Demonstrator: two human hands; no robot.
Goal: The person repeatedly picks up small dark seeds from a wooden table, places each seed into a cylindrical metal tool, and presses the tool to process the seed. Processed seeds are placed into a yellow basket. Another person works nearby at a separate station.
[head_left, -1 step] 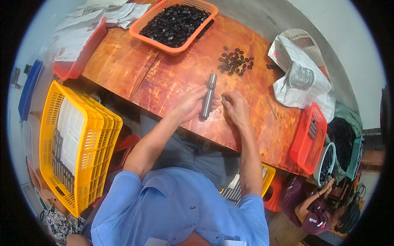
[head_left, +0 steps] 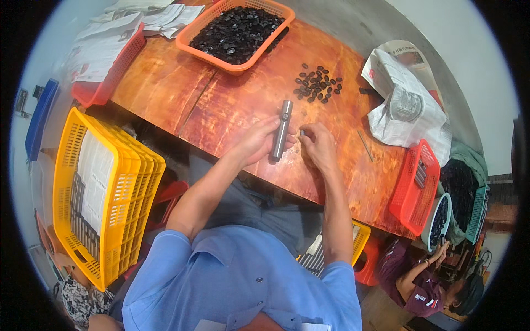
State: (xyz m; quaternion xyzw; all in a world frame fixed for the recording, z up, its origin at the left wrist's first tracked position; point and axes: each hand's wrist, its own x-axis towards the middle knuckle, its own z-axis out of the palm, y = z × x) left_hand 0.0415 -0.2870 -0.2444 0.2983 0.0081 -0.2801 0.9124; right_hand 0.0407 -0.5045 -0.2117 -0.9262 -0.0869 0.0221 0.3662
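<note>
Over the near table [head_left: 232, 105] edge, the left hand [head_left: 256, 142] grips a metal tube [head_left: 281, 128] upright-ish, while the right hand [head_left: 317, 144] pinches a small part [head_left: 302, 132] beside it. Fitting seems underway; seating that part likely needs careful alignment.

Person's wearing a light blue collared shirt [head_left: 243, 287] with short sleeves, kinda work-shirt style. You can see the collar folded open at the neck and a small button just below the collar. Sleeves end above the elbows, so both forearms are bare, no watch or bands on either wrist that I can spot. Left hand [head_left: 256, 144] and right hand [head_left: 319, 146] are bare too, no gloves. Below the shirt front, greyish trousers [head_left: 265, 207] cover the lap.
</note>
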